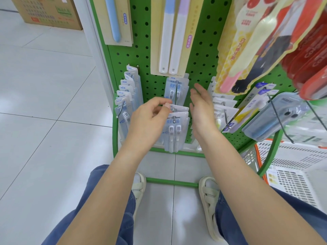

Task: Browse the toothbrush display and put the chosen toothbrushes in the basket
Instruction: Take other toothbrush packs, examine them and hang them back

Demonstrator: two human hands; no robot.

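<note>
A green pegboard display (152, 55) holds hanging toothbrush packs. On the middle lower hook (174, 110) hang several clear two-brush packs (175, 131). My left hand (150, 119) pinches the top edge of one of these packs between thumb and fingers. My right hand (201, 110) is held up beside the packs on their right, fingers straight, holding nothing. A white basket with orange trim (293, 167) stands on the floor at the lower right, behind the display's green frame.
More clear packs (127, 99) hang at the lower left and others (223, 110) at the right. Tall cream packs (171, 36) and red packs (311, 57) hang above. A cardboard box (47, 11) sits far left. My sandalled feet stand on white tile.
</note>
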